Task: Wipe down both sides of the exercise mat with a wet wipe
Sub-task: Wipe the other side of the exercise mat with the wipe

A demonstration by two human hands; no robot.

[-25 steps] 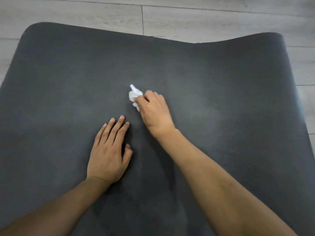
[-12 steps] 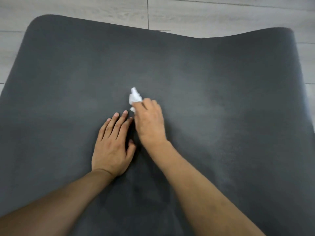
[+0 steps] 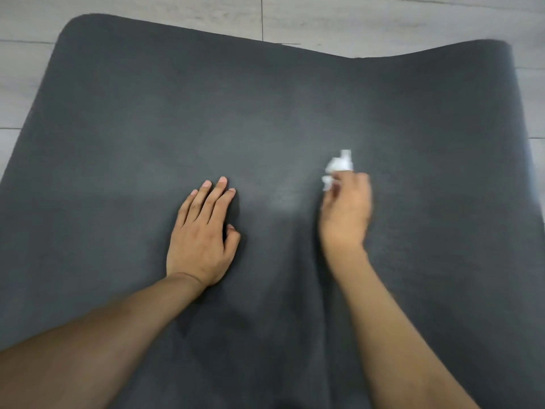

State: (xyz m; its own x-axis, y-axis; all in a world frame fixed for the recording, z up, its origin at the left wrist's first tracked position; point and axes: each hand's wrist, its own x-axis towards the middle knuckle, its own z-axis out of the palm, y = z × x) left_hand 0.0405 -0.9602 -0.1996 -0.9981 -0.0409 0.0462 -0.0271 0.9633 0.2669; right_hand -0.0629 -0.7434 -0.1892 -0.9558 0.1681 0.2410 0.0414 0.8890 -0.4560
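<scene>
Since half a second ago the right hand [image 3: 345,211] has swept away from the left hand [image 3: 203,234], toward 3 o'clock. Blurred, it grasps the crumpled wipe [image 3: 337,169] against the mat [image 3: 147,113]. Left hand lies flat, fingers straight, pressing the mat, which covers the floor [image 3: 383,22].
</scene>
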